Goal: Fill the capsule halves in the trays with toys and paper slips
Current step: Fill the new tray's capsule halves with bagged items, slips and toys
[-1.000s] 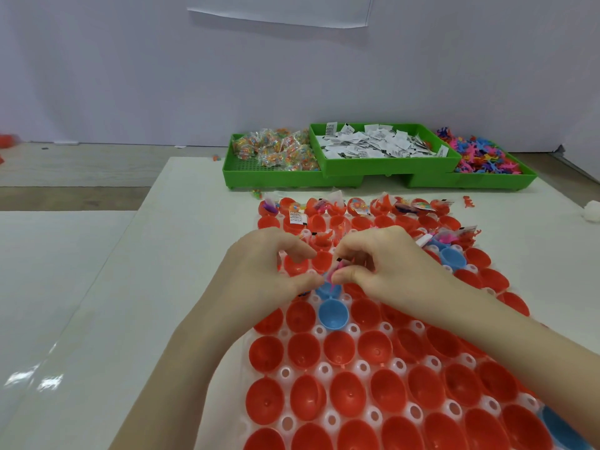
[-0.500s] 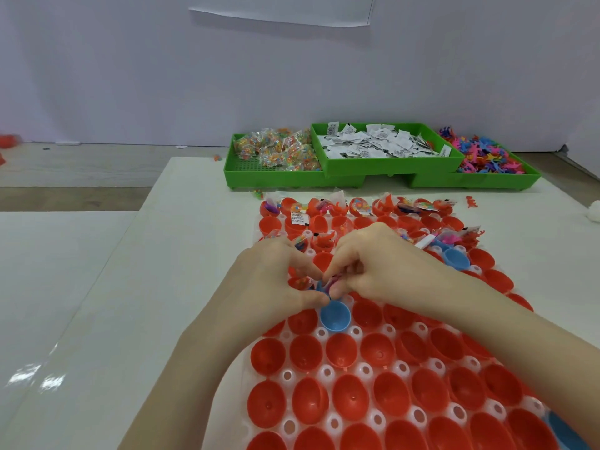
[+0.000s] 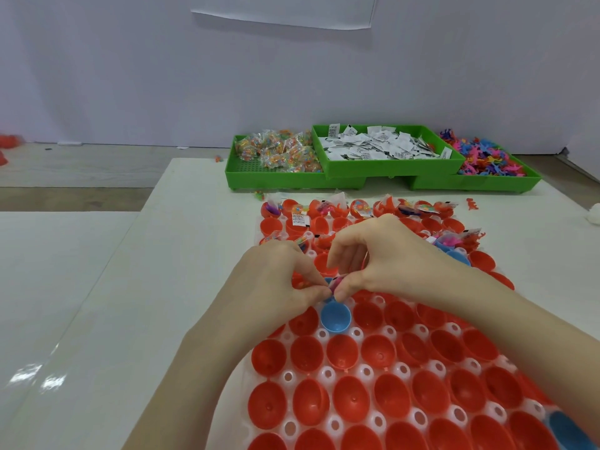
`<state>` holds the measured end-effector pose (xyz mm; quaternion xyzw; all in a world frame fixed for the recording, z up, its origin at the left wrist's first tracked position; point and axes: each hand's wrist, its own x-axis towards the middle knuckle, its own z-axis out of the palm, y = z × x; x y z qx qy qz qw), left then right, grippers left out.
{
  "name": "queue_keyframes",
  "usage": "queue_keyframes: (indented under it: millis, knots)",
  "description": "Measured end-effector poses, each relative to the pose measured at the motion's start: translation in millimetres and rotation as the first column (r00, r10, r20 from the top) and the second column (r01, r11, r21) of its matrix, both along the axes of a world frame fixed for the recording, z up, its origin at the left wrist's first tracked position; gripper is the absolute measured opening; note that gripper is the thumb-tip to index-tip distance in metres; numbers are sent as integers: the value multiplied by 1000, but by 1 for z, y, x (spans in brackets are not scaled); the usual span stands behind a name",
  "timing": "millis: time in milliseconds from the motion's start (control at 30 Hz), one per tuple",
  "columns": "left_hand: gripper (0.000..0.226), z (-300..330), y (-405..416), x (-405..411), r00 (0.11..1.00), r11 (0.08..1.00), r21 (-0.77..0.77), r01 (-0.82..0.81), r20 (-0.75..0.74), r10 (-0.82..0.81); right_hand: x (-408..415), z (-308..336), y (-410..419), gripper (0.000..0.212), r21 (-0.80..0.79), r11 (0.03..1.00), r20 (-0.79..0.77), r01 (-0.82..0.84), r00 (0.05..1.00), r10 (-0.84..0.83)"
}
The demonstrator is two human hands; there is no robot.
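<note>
A person's two bare hands meet over a white tray (image 3: pixel 328 373) of open capsule halves on a white table (image 3: pixel 156 287). The left hand (image 3: pixel 276 277) and the right hand (image 3: pixel 386 258) both pinch, fingertip to fingertip, a small pink toy (image 3: pixel 335 284); it is mostly hidden between the fingers, so its shape and long axis cannot be told. The pinch sits right at the far rim of an empty blue capsule half (image 3: pixel 335 317), which lies just below and toward the person from the fingertips, seated in the tray among many red capsule halves (image 3: pixel 350 397), most of them empty. The two hands look about equally near the blue half, the left coming from its left side and the right from above and to the right. The likely next move is a short drop downward and slightly toward the person. The far rows of the tray already hold toys and slips. Beyond them stand three green bins: bagged toys (image 3: pixel 279 152) on the left, paper slips (image 3: pixel 380 146) in the middle, loose pink and blue toys (image 3: pixel 487 157) on the right, all well apart from the hands
</note>
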<state>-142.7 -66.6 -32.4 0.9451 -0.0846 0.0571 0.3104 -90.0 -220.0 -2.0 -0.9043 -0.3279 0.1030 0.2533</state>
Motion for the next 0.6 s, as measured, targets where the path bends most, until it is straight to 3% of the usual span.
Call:
queue_keyframes:
  millis: [333, 600]
  knots:
    - [17, -4, -8, -2, 990, 987, 155, -33, 137, 12, -3, 2, -11, 20, 40, 999, -19, -24, 1000, 25]
    - [21, -4, -9, -2, 989, 982, 183, -33, 147, 6, -5, -6, -8, 17, -6, 1000, 161, -28, 987, 28]
